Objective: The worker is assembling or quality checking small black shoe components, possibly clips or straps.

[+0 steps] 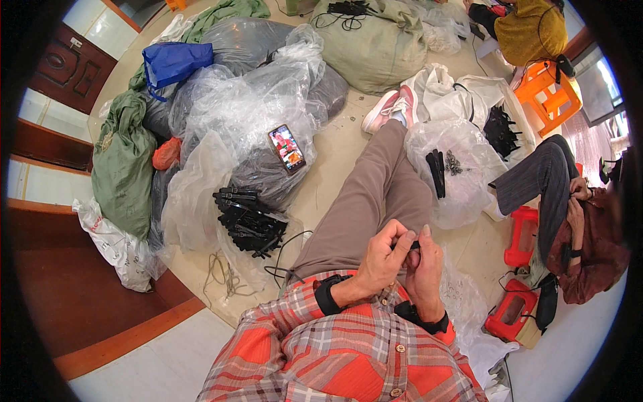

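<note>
Above my lap, my left hand (379, 264) and my right hand (424, 278) meet, fingers closed in a pinch. Between the fingertips shows a small black piece (414, 245); most of it is covered, so its kind cannot be made out. Both thumbs point up beside it. To the right of my legs, a clear plastic sheet (467, 201) bears a few long black strips (437, 173) and a cluster of small dark metal-looking parts (453, 163). Left of my legs lies a heap of black straps with buckle-like ends (249, 224).
A phone (287, 147) with a lit screen rests on large plastic-wrapped sacks (251, 100). Green sacks (120, 167) and a blue bag (175, 65) are at the left. On the right sit a seated co-worker (593, 234), red plastic stools (512, 311), an orange stool (549, 97) and more black strips (501, 132).
</note>
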Demonstrator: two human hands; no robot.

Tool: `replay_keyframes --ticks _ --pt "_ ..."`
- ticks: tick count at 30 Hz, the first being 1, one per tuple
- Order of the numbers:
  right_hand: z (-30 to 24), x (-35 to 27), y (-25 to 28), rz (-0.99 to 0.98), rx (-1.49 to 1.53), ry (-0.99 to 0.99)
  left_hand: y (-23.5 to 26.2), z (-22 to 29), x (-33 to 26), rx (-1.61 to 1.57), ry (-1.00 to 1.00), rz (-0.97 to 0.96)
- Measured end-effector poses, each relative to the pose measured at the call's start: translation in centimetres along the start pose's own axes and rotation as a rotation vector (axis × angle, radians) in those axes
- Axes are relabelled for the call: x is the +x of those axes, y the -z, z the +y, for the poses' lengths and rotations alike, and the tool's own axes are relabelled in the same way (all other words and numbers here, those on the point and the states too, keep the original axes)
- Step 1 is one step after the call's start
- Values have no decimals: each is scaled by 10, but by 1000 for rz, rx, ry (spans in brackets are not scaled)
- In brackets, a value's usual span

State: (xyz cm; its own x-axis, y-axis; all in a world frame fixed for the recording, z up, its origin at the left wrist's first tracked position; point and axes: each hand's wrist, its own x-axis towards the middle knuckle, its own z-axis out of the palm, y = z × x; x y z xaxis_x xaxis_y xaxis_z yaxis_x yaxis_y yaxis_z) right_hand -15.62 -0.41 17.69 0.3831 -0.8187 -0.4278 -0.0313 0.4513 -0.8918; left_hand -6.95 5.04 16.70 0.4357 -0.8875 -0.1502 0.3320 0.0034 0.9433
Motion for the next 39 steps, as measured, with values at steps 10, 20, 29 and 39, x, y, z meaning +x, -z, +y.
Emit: replay_keyframes --ticks 10,20,29,39 --pt "6 1 2 -53 -411 376 3 -8 -2 -14 -38 19" --pt "4 -1 -1 30 -486 459 0 -5 -4 47 -27 40" --pt "-8 -2 -10 -17 123 65 -3 4 3 -38 -48 42" --pt "-7 3 -8 10 334 -75 -3 10 8 -129 28 -15"
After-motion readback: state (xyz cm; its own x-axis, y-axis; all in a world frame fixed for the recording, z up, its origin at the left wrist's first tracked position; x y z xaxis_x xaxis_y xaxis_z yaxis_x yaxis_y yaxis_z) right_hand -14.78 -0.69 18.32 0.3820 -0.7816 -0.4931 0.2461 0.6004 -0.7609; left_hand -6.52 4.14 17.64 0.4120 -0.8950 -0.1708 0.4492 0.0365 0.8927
